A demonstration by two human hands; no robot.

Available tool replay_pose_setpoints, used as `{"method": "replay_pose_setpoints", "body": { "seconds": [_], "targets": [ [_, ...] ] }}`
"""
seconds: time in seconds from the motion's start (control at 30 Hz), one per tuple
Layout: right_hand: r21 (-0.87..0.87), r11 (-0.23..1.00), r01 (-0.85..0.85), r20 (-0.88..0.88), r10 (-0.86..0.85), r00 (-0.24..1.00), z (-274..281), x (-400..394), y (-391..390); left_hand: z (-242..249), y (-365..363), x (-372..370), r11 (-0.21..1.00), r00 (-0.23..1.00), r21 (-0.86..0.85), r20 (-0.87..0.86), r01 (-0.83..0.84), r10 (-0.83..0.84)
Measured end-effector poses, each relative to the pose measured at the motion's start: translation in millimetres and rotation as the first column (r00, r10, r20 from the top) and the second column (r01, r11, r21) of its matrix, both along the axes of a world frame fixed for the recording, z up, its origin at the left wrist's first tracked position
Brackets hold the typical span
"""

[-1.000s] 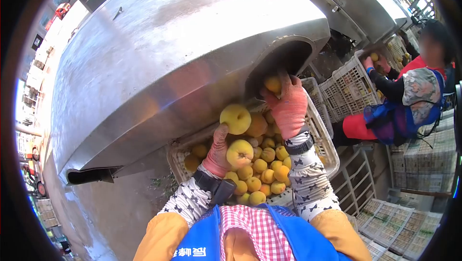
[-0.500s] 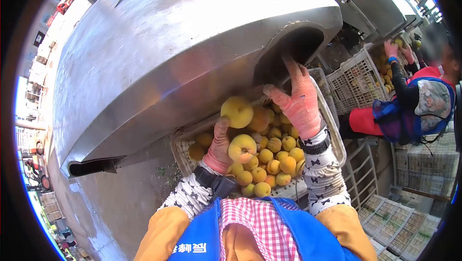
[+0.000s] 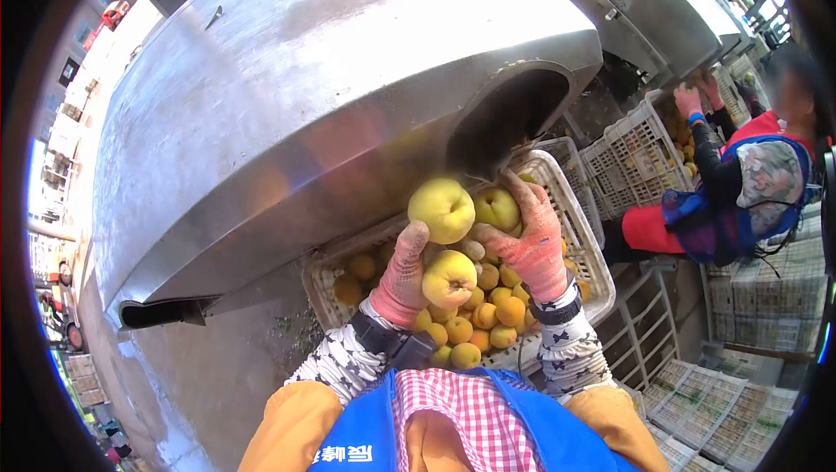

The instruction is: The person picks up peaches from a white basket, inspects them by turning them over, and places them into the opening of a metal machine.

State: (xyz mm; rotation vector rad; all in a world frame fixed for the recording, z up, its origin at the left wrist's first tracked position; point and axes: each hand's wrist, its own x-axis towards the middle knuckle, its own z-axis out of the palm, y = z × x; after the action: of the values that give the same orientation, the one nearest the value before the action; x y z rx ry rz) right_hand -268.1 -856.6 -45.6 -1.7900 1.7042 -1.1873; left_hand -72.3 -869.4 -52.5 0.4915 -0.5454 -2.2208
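Note:
Two large yellow peaches (image 3: 441,211) are in my gloved left hand (image 3: 405,276), one above the other, with the thumb pressed on the upper one. Another peach (image 3: 497,210), slightly greener, is gripped by my right hand (image 3: 527,241), close beside the left hand's upper fruit. Both hands wear dusty pink gloves. Beneath them a white plastic crate (image 3: 582,254) holds many smaller orange-yellow peaches (image 3: 482,315). My hands hide part of that pile.
A big metal housing (image 3: 348,63) slopes over the crate, with a dark oval opening (image 3: 505,119) just beyond my right hand. At right, a co-worker (image 3: 740,176) handles fruit over another crate (image 3: 640,154). A metal rack (image 3: 644,320) and stacked crates (image 3: 723,407) stand at lower right.
My right hand has come down and left from the oval opening and now grips a peach. My left hand keeps its two peaches, shifted slightly right.

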Motion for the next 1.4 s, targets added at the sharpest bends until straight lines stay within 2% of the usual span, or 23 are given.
{"method": "replay_pose_setpoints", "body": {
  "seconds": [0.03,0.13,0.2,0.27,0.33,0.47,0.53,0.57,0.6,0.67,0.73,0.8,0.87,0.93,1.0,1.07,1.13,1.17,1.23,1.27,1.33,1.37,1.4],
  "targets": [
    [-0.127,0.992,0.011,0.078,-0.001,0.997,-7.3,-0.7,-8.2,4.9,-2.2,-0.1,1.0,0.999,-0.009,0.03,-0.029,0.029],
    [-0.072,0.995,0.076,0.071,-0.071,0.995,-14.0,-3.6,-40.3,-12.7,-6.1,5.7,0.998,0.998,0.057,0.056,-0.022,0.019],
    [-0.15,0.987,0.06,-0.088,-0.074,0.993,-24.9,-5.2,-60.2,-22.5,-4.6,8.9,0.999,0.999,0.039,0.041,-0.005,0.003],
    [-0.201,0.969,0.142,-0.221,-0.186,0.957,-28.8,-4.0,-69.4,-18.6,1.4,11.6,0.994,0.966,0.08,0.253,-0.078,0.056],
    [-0.166,0.971,0.172,-0.217,-0.206,0.954,-28.7,3.1,-78.5,-24.6,2.8,14.2,0.995,0.967,0.078,0.252,-0.068,0.047],
    [0.2,0.943,0.265,-0.561,-0.111,0.82,-61.9,4.8,-140.3,-32.9,-4.1,6.3,0.984,0.995,0.163,0.081,-0.065,0.052],
    [-0.366,0.929,0.047,-0.481,-0.232,0.846,-71.4,-21.8,-138.0,-30.2,-8.4,4.8,0.992,0.999,0.125,0.039,-0.003,-0.002],
    [-0.083,0.996,0.045,0.4,-0.008,0.917,-14.4,-10.0,-105.8,-30.6,-10.7,3.7,0.993,0.999,0.122,0.037,-0.008,0.003],
    [-0.196,0.979,0.046,0.464,0.051,0.885,-1.7,-5.0,-84.0,-32.1,-12.6,1.8,0.983,0.997,0.178,-0.081,0.034,-0.02],
    [-0.008,0.98,-0.199,0.351,0.189,0.917,27.1,-6.5,-37.1,-24.5,-13.6,-3.8,0.971,0.979,0.23,-0.201,0.071,-0.024],
    [0.051,0.942,-0.332,0.27,0.307,0.912,14.4,-0.3,-19.5,0.4,-14.7,-11.7,0.971,0.999,0.238,-0.044,0.013,-0.002],
    [0.067,0.939,-0.338,0.441,0.276,0.854,3.8,5.5,-12.9,-16.5,-17.6,-12.5,0.959,0.972,0.18,-0.126,0.219,-0.198],
    [0.06,0.988,-0.146,0.29,0.122,0.949,14.1,4.7,-18.9,-8.8,-22.3,-24.1,0.958,0.982,0.218,-0.022,0.187,-0.187],
    [-0.178,0.972,0.153,-0.029,-0.16,0.987,3.2,7.8,-37.6,-31.6,-31.9,-17.6,0.928,0.924,0.089,-0.163,0.362,-0.345],
    [-0.085,0.966,0.244,-0.261,-0.258,0.93,-19.1,9.4,-55.3,-28.0,-23.6,-23.6,0.974,0.996,0.225,0.071,0.031,-0.048],
    [-0.136,0.965,0.224,-0.232,-0.251,0.94,-25.2,9.4,-59.1,-49.4,-14.7,-17.3,0.973,0.993,0.229,0.12,-0.04,0.012],
    [-0.158,0.968,0.195,-0.199,-0.225,0.954,-19.3,19.0,-59.9,-56.4,4.0,-10.9,0.969,0.915,-0.062,0.319,-0.239,0.246],
    [-0.068,0.967,0.244,-0.24,-0.254,0.937,-16.0,23.2,-66.6,-63.4,-0.3,-7.9,0.97,0.914,-0.049,0.327,-0.239,0.242],
    [0.095,0.946,0.311,-0.398,-0.25,0.883,-18.8,33.1,-94.9,-85.5,-5.9,2.0,0.913,0.982,0.404,-0.143,-0.055,0.123],
    [0.102,0.946,0.309,-0.397,-0.246,0.884,-19.9,25.8,-104.0,-96.9,-0.7,0.8,0.91,0.982,0.41,-0.139,-0.058,0.126],
    [-0.157,0.977,0.145,0.017,-0.144,0.989,-13.1,7.7,-113.6,-103.8,1.8,-2.5,0.975,0.952,-0.006,-0.217,-0.222,0.216],
    [-0.299,0.951,0.084,0.064,-0.068,0.996,-7.9,-1.2,-99.7,-100.3,3.6,1.3,0.973,0.95,-0.006,-0.215,-0.232,0.225],
    [-0.209,0.976,0.052,0.086,-0.035,0.996,15.0,3.4,-74.6,-77.9,1.3,2.2,0.975,0.974,-0.086,0.086,-0.203,0.211]
  ]
}}
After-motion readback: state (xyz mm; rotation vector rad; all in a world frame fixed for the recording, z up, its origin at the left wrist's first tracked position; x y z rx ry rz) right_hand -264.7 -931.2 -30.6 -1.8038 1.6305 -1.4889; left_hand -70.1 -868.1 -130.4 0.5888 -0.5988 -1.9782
